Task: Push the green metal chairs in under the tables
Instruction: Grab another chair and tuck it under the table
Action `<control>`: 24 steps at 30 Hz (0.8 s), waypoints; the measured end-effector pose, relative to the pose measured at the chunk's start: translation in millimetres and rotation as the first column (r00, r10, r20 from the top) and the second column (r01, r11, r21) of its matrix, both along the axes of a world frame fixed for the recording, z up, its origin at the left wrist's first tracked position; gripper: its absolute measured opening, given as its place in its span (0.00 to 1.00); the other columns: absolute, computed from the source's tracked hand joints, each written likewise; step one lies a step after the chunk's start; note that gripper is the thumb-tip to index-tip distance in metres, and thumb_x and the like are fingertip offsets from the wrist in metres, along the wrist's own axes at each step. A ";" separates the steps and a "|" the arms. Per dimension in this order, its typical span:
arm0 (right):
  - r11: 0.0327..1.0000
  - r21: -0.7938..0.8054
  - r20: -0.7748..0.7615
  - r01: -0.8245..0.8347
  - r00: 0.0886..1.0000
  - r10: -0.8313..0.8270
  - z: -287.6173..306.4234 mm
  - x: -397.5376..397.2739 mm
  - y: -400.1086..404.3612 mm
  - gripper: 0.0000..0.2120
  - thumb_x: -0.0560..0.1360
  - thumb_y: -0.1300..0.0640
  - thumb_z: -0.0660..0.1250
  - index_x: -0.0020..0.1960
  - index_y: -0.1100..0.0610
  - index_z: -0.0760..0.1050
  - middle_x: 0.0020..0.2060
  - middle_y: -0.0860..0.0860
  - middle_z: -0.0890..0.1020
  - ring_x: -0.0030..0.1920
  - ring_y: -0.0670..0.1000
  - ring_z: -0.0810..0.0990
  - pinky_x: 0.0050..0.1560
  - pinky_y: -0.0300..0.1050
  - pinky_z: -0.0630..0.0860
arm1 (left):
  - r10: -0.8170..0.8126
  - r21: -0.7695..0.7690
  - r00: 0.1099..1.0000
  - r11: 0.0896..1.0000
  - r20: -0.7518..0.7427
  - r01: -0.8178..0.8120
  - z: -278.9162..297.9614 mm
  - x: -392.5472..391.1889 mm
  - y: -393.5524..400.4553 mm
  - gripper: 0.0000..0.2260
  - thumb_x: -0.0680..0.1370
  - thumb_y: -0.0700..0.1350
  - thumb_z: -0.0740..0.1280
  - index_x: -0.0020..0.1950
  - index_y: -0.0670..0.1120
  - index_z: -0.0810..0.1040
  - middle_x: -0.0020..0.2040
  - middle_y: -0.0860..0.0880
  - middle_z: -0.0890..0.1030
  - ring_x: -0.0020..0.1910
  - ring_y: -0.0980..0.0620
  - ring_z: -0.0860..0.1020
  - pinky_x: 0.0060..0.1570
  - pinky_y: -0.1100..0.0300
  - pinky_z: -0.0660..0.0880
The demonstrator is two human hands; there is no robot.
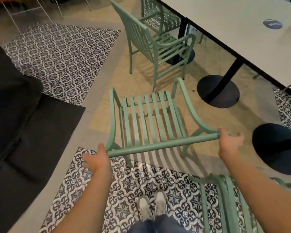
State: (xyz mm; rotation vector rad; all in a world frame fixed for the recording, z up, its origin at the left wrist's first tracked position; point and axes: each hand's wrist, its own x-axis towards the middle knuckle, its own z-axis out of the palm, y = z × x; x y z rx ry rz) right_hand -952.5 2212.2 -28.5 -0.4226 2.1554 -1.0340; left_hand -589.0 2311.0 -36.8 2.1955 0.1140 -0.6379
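Ahead: bare floor (pixel 196 113) between near chair (pixel 146 118) and table (pixel 233 31).
Obstacles: black pedestal base (pixel 218 91), second chair (pixel 158 46).

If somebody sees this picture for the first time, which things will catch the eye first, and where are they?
The eye lands first on the pale green slatted metal chair in the middle, with the left hand and the right hand at the two ends of its top rail. Next comes the black and white patterned floor tile under the person's feet. At the upper right stands the long white table on black round bases, with a second green metal armchair beside it.
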 end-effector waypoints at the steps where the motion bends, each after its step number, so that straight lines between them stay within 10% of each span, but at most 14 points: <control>1: 0.995 0.066 0.226 0.074 0.970 -0.087 0.8 -6.4 -5.0 0.35 0.73 0.48 0.70 0.74 0.58 0.60 0.71 0.58 0.66 0.71 0.58 0.65 0.70 0.57 0.64 | 0.146 -0.039 0.961 0.986 -0.233 -0.159 -1.1 -2.1 3.8 0.34 0.73 0.57 0.70 0.73 0.44 0.63 0.71 0.38 0.65 0.65 0.34 0.69 0.62 0.38 0.71; 5: 0.984 0.110 0.719 0.142 0.672 -0.177 -10.1 -3.7 -19.9 0.05 0.80 0.59 0.62 0.52 0.61 0.69 0.56 0.57 0.74 0.66 0.58 0.71 0.68 0.63 0.64 | 0.088 -0.245 0.700 0.900 -0.708 -0.360 0.0 -23.7 2.6 0.24 0.79 0.48 0.68 0.71 0.42 0.66 0.68 0.38 0.67 0.63 0.37 0.71 0.58 0.39 0.76; 8: 0.986 0.122 0.692 0.113 0.702 -0.166 -17.0 2.5 -26.3 0.01 0.79 0.62 0.60 0.49 0.60 0.68 0.63 0.56 0.75 0.50 0.54 0.77 0.63 0.62 0.68 | 0.024 -0.310 0.702 0.886 -0.712 -0.345 0.6 -28.3 -8.3 0.19 0.80 0.40 0.65 0.69 0.37 0.67 0.59 0.37 0.72 0.57 0.41 0.74 0.60 0.42 0.75; 15: 0.961 0.192 0.566 0.200 0.777 -0.275 -28.5 22.1 -21.1 0.14 0.76 0.63 0.63 0.62 0.61 0.67 0.62 0.59 0.75 0.57 0.59 0.76 0.57 0.58 0.76 | -0.123 -0.390 0.785 0.907 -0.607 -0.159 -9.6 -3.7 -5.3 0.08 0.80 0.38 0.63 0.59 0.41 0.69 0.46 0.45 0.75 0.46 0.48 0.77 0.61 0.45 0.75; 20: 0.936 0.207 0.548 0.286 0.758 -0.353 -17.0 64.2 12.6 0.06 0.74 0.61 0.66 0.44 0.60 0.69 0.45 0.56 0.75 0.47 0.54 0.76 0.53 0.48 0.78 | -0.106 -0.351 0.714 0.914 -0.692 -0.204 3.8 35.7 -17.6 0.10 0.80 0.30 0.60 0.56 0.43 0.68 0.42 0.48 0.71 0.39 0.54 0.72 0.49 0.69 0.76; 24: 0.948 0.145 0.502 0.284 0.804 -0.318 -16.1 102.6 39.1 0.05 0.75 0.60 0.65 0.44 0.58 0.69 0.47 0.58 0.75 0.48 0.54 0.75 0.57 0.48 0.76 | -0.084 -0.249 0.800 0.965 -0.594 -0.084 5.9 82.4 -32.9 0.05 0.80 0.36 0.62 0.44 0.40 0.70 0.45 0.40 0.72 0.56 0.42 0.73 0.58 0.47 0.75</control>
